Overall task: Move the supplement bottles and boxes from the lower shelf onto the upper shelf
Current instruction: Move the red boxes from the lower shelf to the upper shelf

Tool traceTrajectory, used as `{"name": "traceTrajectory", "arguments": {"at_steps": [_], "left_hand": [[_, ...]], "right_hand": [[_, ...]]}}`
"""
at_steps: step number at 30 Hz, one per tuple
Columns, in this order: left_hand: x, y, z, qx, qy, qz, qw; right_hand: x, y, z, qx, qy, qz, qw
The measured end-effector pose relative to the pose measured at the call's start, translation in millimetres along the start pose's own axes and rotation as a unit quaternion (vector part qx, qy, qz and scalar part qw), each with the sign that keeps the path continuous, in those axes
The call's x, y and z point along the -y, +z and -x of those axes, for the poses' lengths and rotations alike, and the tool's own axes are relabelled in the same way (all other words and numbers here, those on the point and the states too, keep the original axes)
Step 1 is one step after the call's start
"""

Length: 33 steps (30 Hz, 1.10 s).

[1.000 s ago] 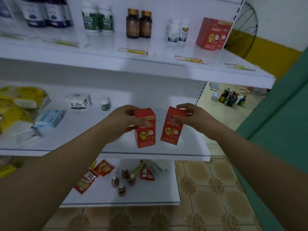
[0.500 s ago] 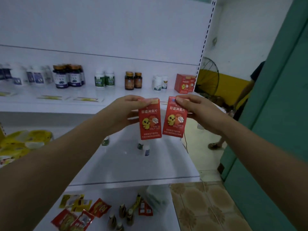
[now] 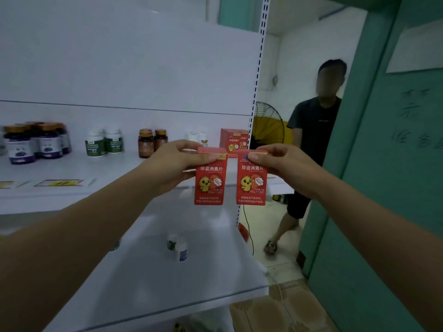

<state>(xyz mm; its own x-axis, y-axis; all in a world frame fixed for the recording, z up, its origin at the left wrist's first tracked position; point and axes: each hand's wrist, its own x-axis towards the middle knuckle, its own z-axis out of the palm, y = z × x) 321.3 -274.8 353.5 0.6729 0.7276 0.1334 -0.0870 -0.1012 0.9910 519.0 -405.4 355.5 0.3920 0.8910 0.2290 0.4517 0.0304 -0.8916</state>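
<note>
Nearest the camera, two red supplement boxes are held upright and side by side, with a narrow gap between them. The left box (image 3: 209,183) is pinched at its top flap by the left hand (image 3: 172,164), thumb in front and fingers (image 3: 189,146) curled behind. The right box (image 3: 250,185) is gripped the same way by the right hand (image 3: 275,161). Both long axes are vertical, and both printed faces are turned toward the camera.

Below the hands lies the lower shelf (image 3: 148,291), where two small bottles (image 3: 178,250) are left standing near its middle.

Ahead of the boxes lies the upper shelf (image 3: 72,195); its front edge is seen level with the boxes' lower halves. The coming move is judged to turn on this: the boxes must be carried forward and probably a little up, so that their bases clear the edge. A matching stored red box (image 3: 233,142) stands at the shelf's right end, directly beyond the gap between the hands, so the right hand is judged the nearer to it. Brown bottles (image 3: 152,146), green-labelled bottles (image 3: 104,144) and dark bottles (image 3: 36,142) are ranged to the left.

Farther off, a fan (image 3: 268,125) and a standing person (image 3: 309,152) are seen beyond the shelving.
</note>
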Motion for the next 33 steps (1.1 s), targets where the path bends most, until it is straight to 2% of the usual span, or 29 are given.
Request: {"name": "traceTrajectory", "arguments": {"at_steps": [7, 13, 21, 25, 29, 33], "left_hand": [[0, 42, -101, -0.032, 0.042, 0.024, 0.998], [15, 73, -190, -0.049, 0.004, 0.018, 0.999], [51, 92, -270, -0.114, -0.013, 0.017, 0.993], [65, 96, -285, -0.115, 0.004, 0.057, 0.992], [75, 94, -290, -0.11, 0.027, -0.026, 0.993], [72, 87, -295, -0.108, 0.035, -0.078, 0.991]], "right_hand": [[-27, -60, -82, -0.023, -0.036, 0.006, 0.999], [-64, -97, -172, 0.011, -0.019, 0.003, 1.0], [-123, -105, -266, 0.043, 0.023, 0.052, 0.997], [-132, -108, -283, 0.068, 0.031, 0.083, 0.994], [-131, -106, -293, 0.074, 0.016, 0.136, 0.988], [-133, -95, -306, 0.06, 0.002, 0.136, 0.989]]}}
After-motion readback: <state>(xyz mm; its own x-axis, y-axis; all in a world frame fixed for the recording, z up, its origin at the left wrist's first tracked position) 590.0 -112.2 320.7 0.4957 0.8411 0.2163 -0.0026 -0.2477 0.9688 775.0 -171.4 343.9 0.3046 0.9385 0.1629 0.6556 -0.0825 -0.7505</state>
